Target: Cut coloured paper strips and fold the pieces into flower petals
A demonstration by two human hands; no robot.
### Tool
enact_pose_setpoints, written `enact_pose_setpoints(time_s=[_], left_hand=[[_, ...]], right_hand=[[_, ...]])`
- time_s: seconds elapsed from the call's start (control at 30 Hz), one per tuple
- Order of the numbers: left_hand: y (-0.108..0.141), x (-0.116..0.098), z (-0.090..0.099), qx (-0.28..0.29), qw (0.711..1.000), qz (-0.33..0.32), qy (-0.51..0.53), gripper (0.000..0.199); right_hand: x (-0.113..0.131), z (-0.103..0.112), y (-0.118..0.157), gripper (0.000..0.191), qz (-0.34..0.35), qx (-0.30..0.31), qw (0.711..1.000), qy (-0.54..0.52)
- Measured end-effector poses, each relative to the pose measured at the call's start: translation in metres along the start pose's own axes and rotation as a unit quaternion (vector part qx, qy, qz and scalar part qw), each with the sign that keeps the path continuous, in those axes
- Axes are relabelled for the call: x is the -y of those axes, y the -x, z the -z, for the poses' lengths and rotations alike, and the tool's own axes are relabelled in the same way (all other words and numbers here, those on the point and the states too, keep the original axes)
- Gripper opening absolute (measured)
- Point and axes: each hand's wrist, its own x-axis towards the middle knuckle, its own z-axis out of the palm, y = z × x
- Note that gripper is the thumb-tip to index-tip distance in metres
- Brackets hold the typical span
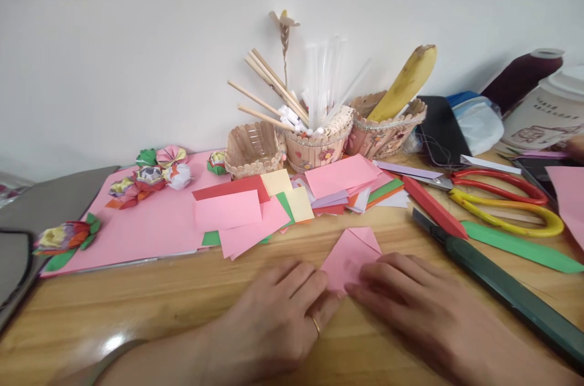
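Observation:
A small pink paper (349, 255) with a folded top corner lies on the wooden table between my hands. My left hand (287, 313) wears a ring, and its closed fingers hold the paper's lower left edge. On the right side, my right hand (410, 294) has its fingers bent together over the paper's lower right part, slightly blurred. Just beyond are loose pink, red, green and cream paper pieces (228, 209).
Folded paper flowers (150, 178) rest on a pink sheet (150, 234) at left. Behind stand baskets (253, 151) with sticks, straws and a banana (406, 81). Scissors (506, 221), a dark green cutter (506, 288) and a cup (545, 112) are at right.

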Motion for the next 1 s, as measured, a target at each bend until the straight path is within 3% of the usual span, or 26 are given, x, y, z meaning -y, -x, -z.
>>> enact_pose_setpoints(time_s=[0.07,0.13,0.27,0.37,0.57,0.77,1.0], left_hand=[[-0.001,0.002,0.002,-0.049,0.999,0.012,-0.02,0.01],[-0.002,0.003,0.004,-0.078,0.996,0.024,-0.043,0.01],[-0.003,0.006,0.01,-0.055,0.997,-0.008,-0.062,0.026],[-0.005,0.01,0.013,-0.068,0.997,-0.028,-0.033,0.031],[-0.004,0.014,0.009,-0.08,0.996,-0.03,-0.013,0.016],[-0.004,0.02,0.016,-0.034,0.994,-0.093,-0.035,0.03],[-0.005,0.022,0.019,-0.047,0.995,-0.069,-0.054,0.033]], right_hand=[[0.002,0.002,0.003,0.037,0.048,-0.001,0.998,0.037],[0.01,0.001,0.002,0.036,0.046,-0.004,0.997,0.054],[0.031,-0.007,-0.009,0.033,-0.041,-0.029,0.998,0.046],[0.037,-0.008,-0.016,0.039,-0.083,-0.026,0.996,0.023],[0.013,0.003,-0.021,0.024,-0.143,-0.012,0.985,-0.094],[-0.005,-0.01,-0.037,0.02,-0.278,0.009,0.952,-0.126],[-0.002,-0.014,-0.045,0.014,-0.309,0.028,0.941,-0.133]])
